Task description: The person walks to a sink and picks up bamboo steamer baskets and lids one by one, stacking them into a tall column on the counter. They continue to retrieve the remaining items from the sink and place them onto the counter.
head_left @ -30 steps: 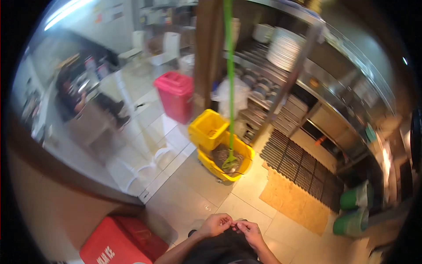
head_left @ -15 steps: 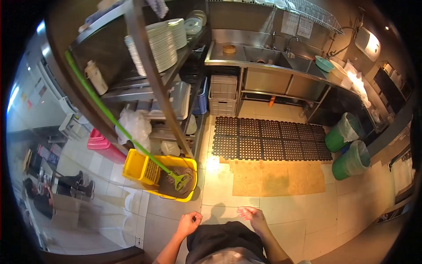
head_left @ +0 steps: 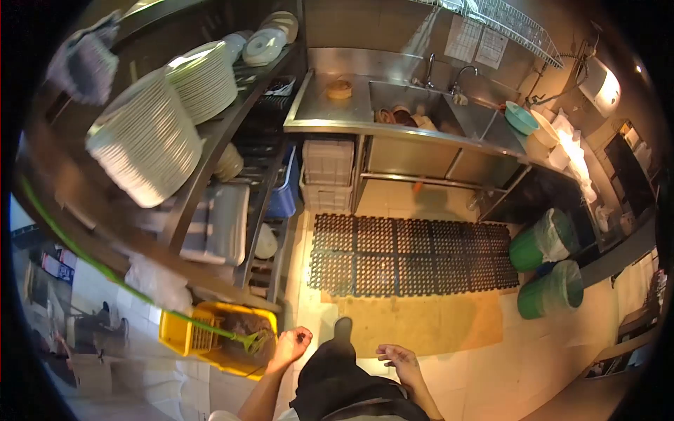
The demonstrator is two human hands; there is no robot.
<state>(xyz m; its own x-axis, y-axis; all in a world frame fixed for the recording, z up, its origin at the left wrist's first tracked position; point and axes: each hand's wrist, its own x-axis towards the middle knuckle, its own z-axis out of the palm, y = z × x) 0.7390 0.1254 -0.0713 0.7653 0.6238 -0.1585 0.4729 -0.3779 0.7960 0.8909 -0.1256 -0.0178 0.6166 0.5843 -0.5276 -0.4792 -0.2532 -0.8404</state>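
Commercial kitchen, pale tile floor (head_left: 463, 365), seen from above through a fisheye lens. Going left to right.

Far left: steel shelf rack (head_left: 210, 151) with stacked plates (head_left: 144, 140). Below it a yellow mop bucket (head_left: 210, 344) on the floor, mop head (head_left: 256, 342) resting in it. The green mop handle (head_left: 84, 259) runs up and away to the left from the bucket, so its long axis slants from lower right to upper left.

Left hand (head_left: 291, 345): empty, fingers loosely curled, not pinching anything. It hangs just beside the bucket's right rim, near the mop head but apart from it. The mop lies to the left of this hand and is much the nearer to it of the two hands.

Centre: dark apron and one shoe (head_left: 342, 328) stepping onto a tan mat (head_left: 421, 323); black rubber grid mat (head_left: 414, 252) beyond it, then a steel sink unit (head_left: 393, 116) with dishes in the basin.

Right hand (head_left: 397, 356): empty, fingers spread and relaxed, palm down, over the tile by the mat's near edge, well apart from the bucket.

Far right: two green bins (head_left: 547, 270) with liners, side by side against a dark tabletop.
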